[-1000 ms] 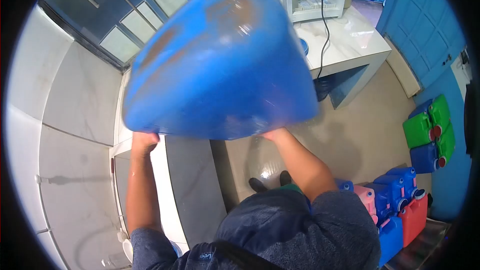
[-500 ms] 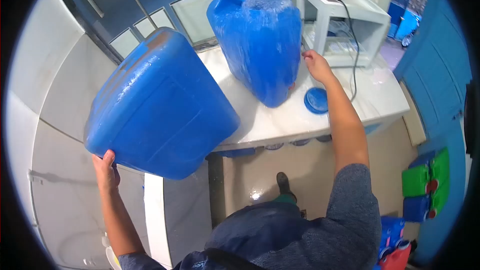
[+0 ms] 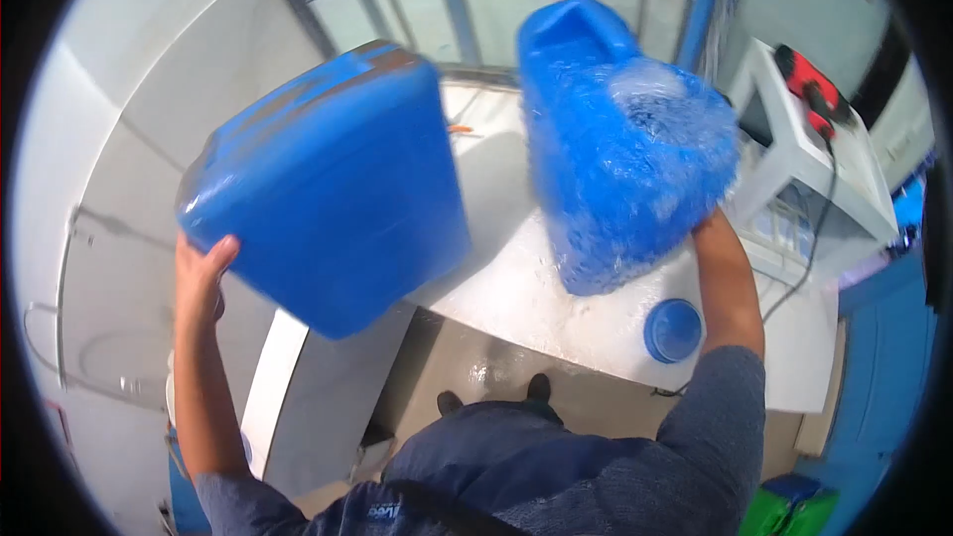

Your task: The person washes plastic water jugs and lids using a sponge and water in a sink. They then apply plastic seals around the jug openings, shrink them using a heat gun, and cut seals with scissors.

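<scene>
A large blue plastic jerrycan [image 3: 338, 189] hangs tilted at the left, its brown-stained end uppermost. My left hand [image 3: 205, 273] grips its lower left edge, thumb on the near face. A second blue jerrycan [image 3: 615, 159], wrapped in clear, wrinkled plastic film, is tilted over the white counter [image 3: 501, 313]. My right hand [image 3: 709, 225] is against its lower right side; the fingers are hidden behind it. A round blue lid or tub [image 3: 673, 330] lies on the counter near my right forearm.
On the counter's right stands a white shelf unit [image 3: 794, 174] with a red and black heat gun [image 3: 819, 94] and its cord on top. A small orange item [image 3: 459, 128] lies behind the jerrycans. Green containers [image 3: 789, 511] sit on the floor at lower right.
My right hand has moved from beside the wrapped jerrycan to behind its right side. My left hand still holds the other jerrycan, now more upright. The view has shifted.
</scene>
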### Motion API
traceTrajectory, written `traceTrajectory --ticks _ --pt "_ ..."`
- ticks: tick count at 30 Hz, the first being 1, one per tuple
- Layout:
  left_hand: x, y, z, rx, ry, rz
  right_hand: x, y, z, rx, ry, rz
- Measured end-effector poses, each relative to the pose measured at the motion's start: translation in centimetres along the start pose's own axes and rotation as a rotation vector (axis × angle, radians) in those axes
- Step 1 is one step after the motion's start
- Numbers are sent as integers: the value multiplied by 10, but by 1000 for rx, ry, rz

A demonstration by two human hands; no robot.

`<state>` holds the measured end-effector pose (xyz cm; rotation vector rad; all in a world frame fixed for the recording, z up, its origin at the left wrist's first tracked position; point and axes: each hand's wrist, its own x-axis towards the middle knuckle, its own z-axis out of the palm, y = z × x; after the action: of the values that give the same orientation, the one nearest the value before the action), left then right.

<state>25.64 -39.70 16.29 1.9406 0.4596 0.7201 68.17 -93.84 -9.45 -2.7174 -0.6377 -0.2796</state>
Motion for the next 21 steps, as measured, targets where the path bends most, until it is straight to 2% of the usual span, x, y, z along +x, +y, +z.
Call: traceTrajectory --ticks 4,5,6,8,10,11,12,15,16,17,18,19,20,21 --pt "14 -2 0 -31 -20 -4 -52 10 -13 -60 66 -135" --pt "16 -4 -5 -23 5 -14 -80 10 -24 -26 -22 -105" --pt "21 -8 -10 -52 -22 -12 -104 1 -38 65 -203 -10" --pt "34 -16 -20 -72 -45 -14 -165 -65 -95 427 -716 505" --pt "45 -28 -36 -94 -71 -34 -221 -125 -113 798 -603 469" --pt "50 -32 -43 -143 -93 -12 -225 -160 -107 798 -605 474" --pt "54 -37 -50 -147 -101 -13 -226 -197 -100 868 -532 346" --pt "71 -45 -71 -222 -190 178 -180 -299 -74 939 -294 48" --pt "75 -47 -82 -233 -203 189 -159 -310 -48 1134 -281 29" --pt "78 -48 -95 -97 -256 340 -132 -337 -36 1357 -255 63" --pt "84 -49 -108 42 -306 497 -103 -355 -26 1594 -326 55" --pt "86 -65 -118 -150 -442 611 -73 -360 -3 1039 -28 -164" --pt "86 -75 -114 -159 -458 622 -59 -362 17 746 92 -265" --pt "82 -84 -103 -472 -362 448 -45 -365 36 448 238 -330"
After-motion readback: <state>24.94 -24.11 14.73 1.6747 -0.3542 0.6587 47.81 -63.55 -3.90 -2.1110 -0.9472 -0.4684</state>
